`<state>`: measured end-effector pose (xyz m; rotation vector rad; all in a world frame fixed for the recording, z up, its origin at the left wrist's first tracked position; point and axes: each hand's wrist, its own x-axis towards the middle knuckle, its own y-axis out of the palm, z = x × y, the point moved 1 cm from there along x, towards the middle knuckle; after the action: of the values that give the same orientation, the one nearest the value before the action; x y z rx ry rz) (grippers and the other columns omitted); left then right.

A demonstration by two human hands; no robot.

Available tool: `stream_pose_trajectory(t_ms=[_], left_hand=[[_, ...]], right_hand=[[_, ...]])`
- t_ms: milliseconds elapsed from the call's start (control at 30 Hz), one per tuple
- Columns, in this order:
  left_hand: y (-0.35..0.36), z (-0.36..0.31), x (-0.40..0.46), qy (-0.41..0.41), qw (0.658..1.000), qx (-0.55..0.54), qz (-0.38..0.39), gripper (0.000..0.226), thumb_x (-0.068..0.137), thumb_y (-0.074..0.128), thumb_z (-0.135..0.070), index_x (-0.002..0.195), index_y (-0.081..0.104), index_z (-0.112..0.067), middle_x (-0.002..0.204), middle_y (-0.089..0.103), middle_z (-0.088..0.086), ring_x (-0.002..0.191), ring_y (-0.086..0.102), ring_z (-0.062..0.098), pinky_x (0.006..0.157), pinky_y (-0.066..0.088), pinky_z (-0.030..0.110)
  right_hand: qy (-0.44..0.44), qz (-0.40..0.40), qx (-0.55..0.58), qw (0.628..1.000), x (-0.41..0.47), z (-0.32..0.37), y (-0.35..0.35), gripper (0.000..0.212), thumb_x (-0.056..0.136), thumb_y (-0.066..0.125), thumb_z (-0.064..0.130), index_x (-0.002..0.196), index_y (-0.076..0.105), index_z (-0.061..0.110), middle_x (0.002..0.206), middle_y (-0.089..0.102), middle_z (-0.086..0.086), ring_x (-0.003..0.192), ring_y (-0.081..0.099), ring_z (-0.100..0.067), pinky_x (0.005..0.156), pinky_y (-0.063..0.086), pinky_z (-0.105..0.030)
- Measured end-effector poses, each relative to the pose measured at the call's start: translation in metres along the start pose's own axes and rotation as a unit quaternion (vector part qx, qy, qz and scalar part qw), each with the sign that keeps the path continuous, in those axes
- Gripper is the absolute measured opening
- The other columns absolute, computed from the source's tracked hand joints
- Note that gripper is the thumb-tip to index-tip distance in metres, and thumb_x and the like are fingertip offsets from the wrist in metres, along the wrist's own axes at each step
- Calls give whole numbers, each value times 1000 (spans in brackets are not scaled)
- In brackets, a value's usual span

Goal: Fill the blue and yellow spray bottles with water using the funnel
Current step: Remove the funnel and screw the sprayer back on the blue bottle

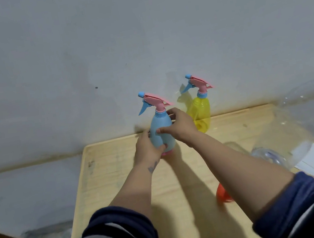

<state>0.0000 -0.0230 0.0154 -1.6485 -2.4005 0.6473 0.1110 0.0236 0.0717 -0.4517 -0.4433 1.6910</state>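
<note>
Upright near the far edge of the wooden table [122, 188], the blue spray bottle [161, 130] is held by both hands: the left hand [147, 150] wraps its lower body, the right hand [178, 125] curls round its shoulder. Just beside it, toward the far right corner, stands the yellow spray bottle [201, 111], untouched; an orange funnel [223, 194] lies near the right edge, beside a large clear water jug [303, 120]

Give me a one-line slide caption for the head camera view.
Both hands, left hand and right hand, grip the capped blue spray bottle on the wooden table; yellow spray bottle behind.
</note>
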Motion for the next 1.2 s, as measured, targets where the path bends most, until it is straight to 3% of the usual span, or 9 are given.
stream_pose_trajectory(t_ms=[67, 167, 567, 700, 767, 867, 1067, 1133, 1200], left_hand=[[7, 8, 21, 4, 1000, 2, -12, 67, 64, 75, -21, 126, 50, -24, 123, 59, -2, 103, 63, 23, 83, 56, 46], [15, 20, 43, 9, 1000, 5, -28, 69, 62, 70, -28, 128, 48, -26, 124, 58, -4, 103, 63, 21, 83, 56, 45], [23, 30, 63, -3, 1000, 7, -17, 68, 76, 72, -19, 136, 41, -25, 134, 51, -4, 117, 57, 19, 97, 51, 43], [19, 30, 61, -2, 1000, 23, -2, 65, 74, 72, -16, 133, 43, -23, 130, 54, -3, 117, 56, 19, 95, 52, 40], [14, 25, 57, -3, 999, 49, 2, 57, 76, 72, -14, 128, 47, -19, 124, 57, 0, 113, 58, 21, 85, 50, 30], [7, 23, 47, -11, 994, 104, 19, 53, 84, 67, -10, 133, 47, -11, 129, 55, 7, 120, 53, 23, 83, 38, 21], [-11, 23, 10, -42, 977, 177, 114, 48, 87, 65, -19, 133, 52, -17, 136, 56, 4, 123, 55, 19, 103, 43, 29], [-16, 20, -6, -50, 976, 169, 129, 46, 88, 65, -18, 132, 52, -15, 134, 56, 5, 115, 58, 19, 96, 48, 28], [-20, 15, -28, -46, 974, 167, 145, 45, 90, 63, -16, 133, 52, -14, 132, 55, 6, 101, 57, 18, 69, 48, 18]], right_hand=[[-5, 1, 14, 1000, 17, -5, 5, 64, 64, 86, 21, 120, 56, 15, 117, 65, -4, 102, 62, -23, 91, 51, -43], [-16, 3, 27, 999, 37, -13, 10, 65, 64, 86, 19, 122, 56, 14, 118, 64, -3, 102, 62, -21, 91, 51, -41], [-37, 23, 4, 999, 63, -24, 24, 66, 67, 84, 18, 125, 53, 15, 123, 62, -4, 110, 59, -21, 92, 47, -31], [-34, 34, 3, 999, 59, -22, 23, 67, 70, 83, 18, 129, 50, 14, 127, 59, -4, 114, 57, -21, 86, 41, -23], [-29, 47, -7, 998, 56, -19, 20, 71, 73, 81, 20, 135, 46, 13, 133, 55, -6, 119, 53, -23, 86, 38, -22], [-14, 74, -35, 997, 46, -16, 14, 78, 77, 78, 21, 143, 36, 13, 142, 47, -8, 127, 47, -25, 88, 35, -23], [21, 89, -99, 991, 2, -18, -6, 78, 83, 71, 24, 147, 28, 12, 145, 43, -13, 129, 46, -28, 102, 42, -36], [30, 96, -100, 990, -18, -20, -15, 72, 85, 69, 25, 146, 32, 13, 145, 43, -12, 126, 49, -26, 101, 44, -38], [37, 105, -100, 989, -40, -21, -24, 67, 85, 68, 26, 143, 38, 13, 143, 45, -11, 125, 50, -25, 99, 45, -36]])
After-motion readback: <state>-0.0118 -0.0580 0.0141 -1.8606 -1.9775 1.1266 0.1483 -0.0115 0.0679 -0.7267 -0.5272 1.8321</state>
